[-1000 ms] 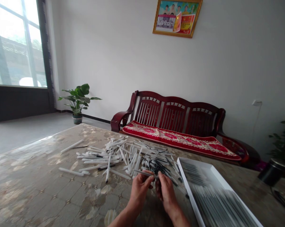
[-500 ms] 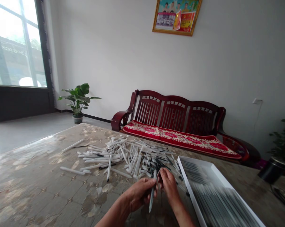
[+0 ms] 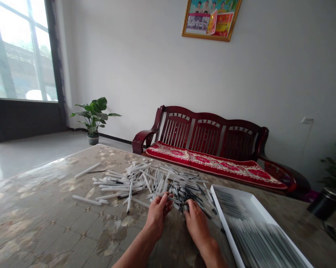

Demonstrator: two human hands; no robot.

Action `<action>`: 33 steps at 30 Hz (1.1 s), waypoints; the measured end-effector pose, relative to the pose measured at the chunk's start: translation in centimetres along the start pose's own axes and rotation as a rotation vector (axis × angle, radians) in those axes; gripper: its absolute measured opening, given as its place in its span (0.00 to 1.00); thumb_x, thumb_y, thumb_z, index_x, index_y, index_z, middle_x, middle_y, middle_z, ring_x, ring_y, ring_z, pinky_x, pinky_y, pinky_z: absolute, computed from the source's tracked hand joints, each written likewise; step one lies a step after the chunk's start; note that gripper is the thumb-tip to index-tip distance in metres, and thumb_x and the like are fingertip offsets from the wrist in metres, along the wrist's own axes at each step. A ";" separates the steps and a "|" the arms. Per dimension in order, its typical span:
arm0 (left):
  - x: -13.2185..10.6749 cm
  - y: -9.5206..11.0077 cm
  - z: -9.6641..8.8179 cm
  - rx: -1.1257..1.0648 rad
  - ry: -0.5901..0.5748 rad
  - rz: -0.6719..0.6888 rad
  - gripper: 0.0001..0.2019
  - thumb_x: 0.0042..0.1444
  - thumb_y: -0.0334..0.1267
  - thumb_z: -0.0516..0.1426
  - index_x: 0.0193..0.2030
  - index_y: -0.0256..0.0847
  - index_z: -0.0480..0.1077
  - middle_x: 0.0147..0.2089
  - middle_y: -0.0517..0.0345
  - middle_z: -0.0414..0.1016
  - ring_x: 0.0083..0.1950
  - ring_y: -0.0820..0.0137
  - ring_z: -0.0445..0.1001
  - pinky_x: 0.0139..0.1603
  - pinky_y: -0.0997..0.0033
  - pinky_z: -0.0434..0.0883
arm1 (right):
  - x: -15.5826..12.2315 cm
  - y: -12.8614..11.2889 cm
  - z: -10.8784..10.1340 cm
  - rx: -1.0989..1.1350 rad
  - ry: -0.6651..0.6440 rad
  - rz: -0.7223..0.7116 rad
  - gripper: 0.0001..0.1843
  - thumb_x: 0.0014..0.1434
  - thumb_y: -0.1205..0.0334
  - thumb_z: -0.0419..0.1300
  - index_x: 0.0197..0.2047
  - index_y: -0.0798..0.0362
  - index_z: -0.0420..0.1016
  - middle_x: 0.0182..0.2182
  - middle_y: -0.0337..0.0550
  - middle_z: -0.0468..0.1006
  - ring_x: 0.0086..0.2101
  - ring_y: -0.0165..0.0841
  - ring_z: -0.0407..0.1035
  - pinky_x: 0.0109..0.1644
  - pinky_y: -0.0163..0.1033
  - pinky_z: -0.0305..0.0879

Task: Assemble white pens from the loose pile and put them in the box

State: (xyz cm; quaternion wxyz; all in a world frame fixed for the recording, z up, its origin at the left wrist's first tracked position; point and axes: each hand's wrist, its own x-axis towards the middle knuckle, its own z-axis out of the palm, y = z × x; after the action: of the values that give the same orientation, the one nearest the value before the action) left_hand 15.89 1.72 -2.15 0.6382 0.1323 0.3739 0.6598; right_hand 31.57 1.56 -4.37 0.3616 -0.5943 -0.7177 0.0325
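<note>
Currently: one pale pen-like tube (image 3: 174, 200), pinched in the left hand (image 3: 156, 215), at the near edge of the heap of white tubes (image 3: 157, 181); right hand (image 3: 196, 220), curled beside dark slender pieces (image 3: 190, 194), grip undeterminable; tube presumably light, stiff, slippery; best held mid-barrel.

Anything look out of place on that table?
Yes: a white pen-like tube and a thin dark rod lie off left, apart from the jumbled pile, whereas the sticks in the white box lie in rows.
</note>
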 end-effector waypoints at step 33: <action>-1.3 -0.5 0.4 0.136 -0.220 0.168 0.21 0.33 0.46 0.72 0.31 0.35 0.75 0.28 0.56 0.79 0.28 0.71 0.77 0.33 0.72 0.75 | 0.2 -2.9 -1.6 1.242 -0.107 0.695 0.20 0.41 0.49 0.71 0.32 0.51 0.73 0.25 0.39 0.80 0.25 0.34 0.75 0.28 0.37 0.71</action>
State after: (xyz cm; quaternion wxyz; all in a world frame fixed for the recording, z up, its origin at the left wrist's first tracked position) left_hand 16.72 0.58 -1.84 0.6076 0.2776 0.3330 0.6655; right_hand 30.10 0.27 -1.71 0.5663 -0.4704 -0.3524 0.5777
